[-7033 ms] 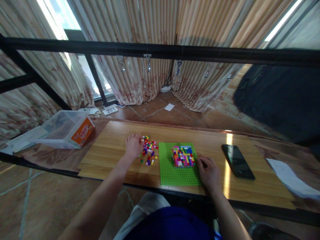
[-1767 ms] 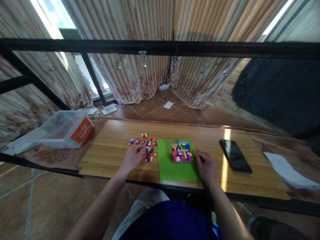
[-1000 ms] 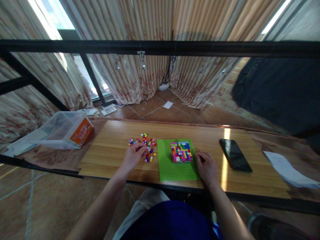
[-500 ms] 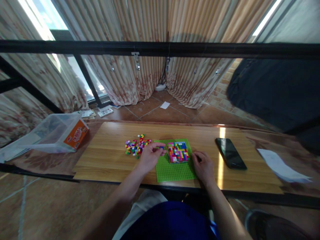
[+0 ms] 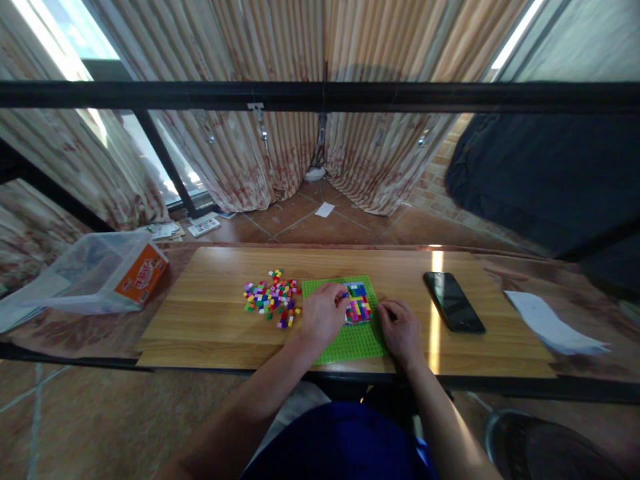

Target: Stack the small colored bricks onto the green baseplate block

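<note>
A green baseplate [image 5: 354,341] lies on the wooden board, carrying a block of many-coloured small bricks [image 5: 359,305]. My left hand [image 5: 324,313] is over the plate's left part, fingers pinched at the left edge of the brick block; what they hold is too small to make out. My right hand [image 5: 400,328] rests curled at the plate's right edge, its fingers against the plate. A loose pile of small coloured bricks [image 5: 271,298] lies on the wood left of the plate.
A black phone [image 5: 453,301] lies right of the plate, a white paper [image 5: 550,322] further right. A clear plastic box with an orange label [image 5: 107,272] sits at the far left. A black rail [image 5: 320,95] crosses in front of curtains.
My left hand has left the loose pile and moved right onto the baseplate, reaching the brick block. The right hand has stayed at the plate's right edge. The camera view has shifted.
</note>
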The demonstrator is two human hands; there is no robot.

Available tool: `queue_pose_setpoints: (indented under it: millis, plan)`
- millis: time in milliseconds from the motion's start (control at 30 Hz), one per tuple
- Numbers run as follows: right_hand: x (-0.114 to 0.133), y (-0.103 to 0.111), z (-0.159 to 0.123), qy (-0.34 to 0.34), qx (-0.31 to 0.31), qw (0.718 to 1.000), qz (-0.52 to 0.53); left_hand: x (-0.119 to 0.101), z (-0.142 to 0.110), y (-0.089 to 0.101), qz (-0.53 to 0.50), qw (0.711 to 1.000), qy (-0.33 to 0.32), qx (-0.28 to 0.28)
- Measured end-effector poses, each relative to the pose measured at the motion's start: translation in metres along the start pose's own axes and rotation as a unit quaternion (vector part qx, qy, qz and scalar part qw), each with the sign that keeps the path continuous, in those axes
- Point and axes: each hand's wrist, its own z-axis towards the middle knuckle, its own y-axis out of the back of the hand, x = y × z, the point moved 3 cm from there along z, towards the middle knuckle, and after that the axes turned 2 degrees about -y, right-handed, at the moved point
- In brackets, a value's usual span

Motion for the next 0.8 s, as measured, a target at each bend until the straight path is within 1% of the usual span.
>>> queue_pose_setpoints:
  millis: [100, 200, 400, 600, 800]
  plan:
    - [0.001, 0.000, 0.000, 0.001, 0.000, 1.000, 0.001, -0.007, 0.002, -0.003, 0.055, 0.998, -0.015, 0.013]
    - [0.001, 0.000, 0.000, 0.002, -0.003, 1.000, 0.004, -0.010, 0.005, -0.007, 0.080, 0.996, -0.018, 0.022]
    - [0.001, 0.000, 0.000, -0.002, -0.005, 1.000, 0.010, -0.009, 0.010, -0.014, 0.088, 0.995, -0.017, 0.033]
    - [0.002, 0.001, 0.000, 0.001, -0.002, 1.000, 0.005, -0.009, 0.013, -0.013, 0.086, 0.995, -0.021, 0.049]
    - [0.000, 0.000, 0.000, 0.001, -0.004, 1.000, 0.005, -0.007, 0.012, -0.011, 0.085, 0.992, -0.063, 0.074]
